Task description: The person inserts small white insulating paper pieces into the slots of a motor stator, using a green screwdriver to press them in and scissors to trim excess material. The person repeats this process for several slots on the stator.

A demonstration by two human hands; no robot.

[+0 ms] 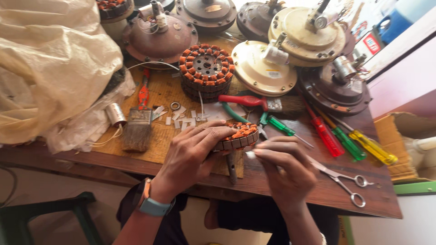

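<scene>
My left hand [193, 152] grips a small round motor stator [238, 136] with orange copper windings, held just above the near edge of the wooden workbench [290, 186]. My right hand [284, 165] is beside it on the right, fingertips pinched on a small white slip of paper [250, 154] at the stator's rim. A blue watch sits on my left wrist. Small white paper slips [181, 119] lie scattered behind the stator.
A larger wound stator [205, 68] stands further back among several fan motor housings [263, 68]. A brush [137, 127], capacitor [115, 114], red pliers [247, 100], screwdrivers [347, 143] and scissors [345, 181] lie around. A crumpled plastic bag [50, 63] fills the left.
</scene>
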